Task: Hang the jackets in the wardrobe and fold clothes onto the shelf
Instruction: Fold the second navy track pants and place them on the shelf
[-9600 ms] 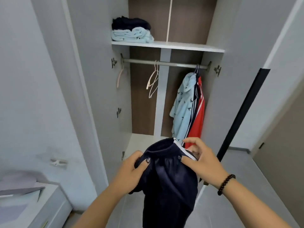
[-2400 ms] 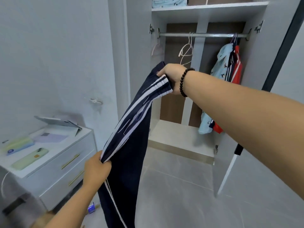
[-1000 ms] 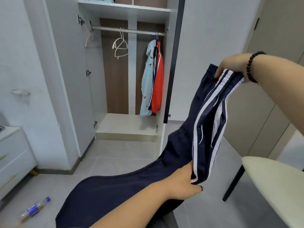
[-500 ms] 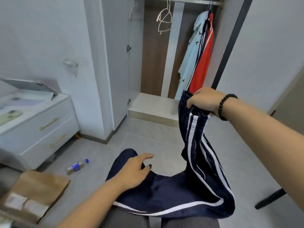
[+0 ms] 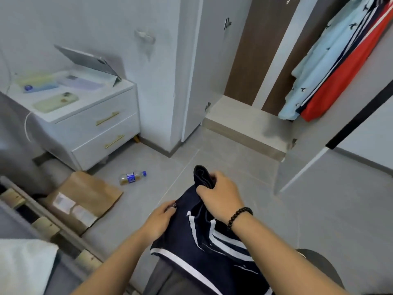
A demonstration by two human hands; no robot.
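Navy striped trousers [image 5: 204,248] lie across your lap, part-folded. Your right hand [image 5: 221,194] grips the bunched end, fingers curled; your left hand [image 5: 159,220] pinches the near edge. Advice: align the stripes and flatten each fold before shelving in the wardrobe [image 5: 244,124].

Single head-worn wide-angle view, tilted steeply down, close over the lap, facing the wardrobe [image 5: 244,116]

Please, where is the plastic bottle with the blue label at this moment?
In the head view, the plastic bottle lies on its side on the grey floor, left of centre, between the brown paper bag and the white drawer unit.
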